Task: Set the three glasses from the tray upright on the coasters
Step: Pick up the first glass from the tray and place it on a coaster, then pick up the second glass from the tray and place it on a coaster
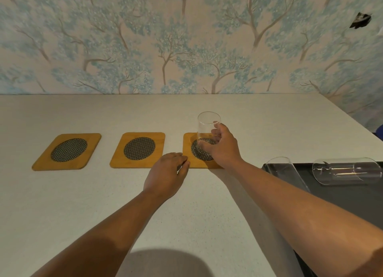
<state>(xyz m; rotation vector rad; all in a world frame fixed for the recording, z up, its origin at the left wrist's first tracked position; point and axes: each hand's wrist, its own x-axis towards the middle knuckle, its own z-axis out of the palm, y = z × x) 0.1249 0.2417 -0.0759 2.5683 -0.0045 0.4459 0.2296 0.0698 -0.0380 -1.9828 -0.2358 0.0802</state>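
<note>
Three wooden coasters with dark mesh centres lie in a row: the left coaster, the middle coaster and the right coaster. My right hand grips a clear glass held upright on the right coaster's mesh centre. My left hand rests palm down with its fingertips on the right coaster's near left corner and holds nothing. Two more clear glasses lie on their sides on the dark tray at the right: one glass at the tray's left end, the other glass further right.
The white table runs back to a wall with tree-patterned wallpaper. The table's right edge slants away behind the tray. A blue object shows at the far right edge.
</note>
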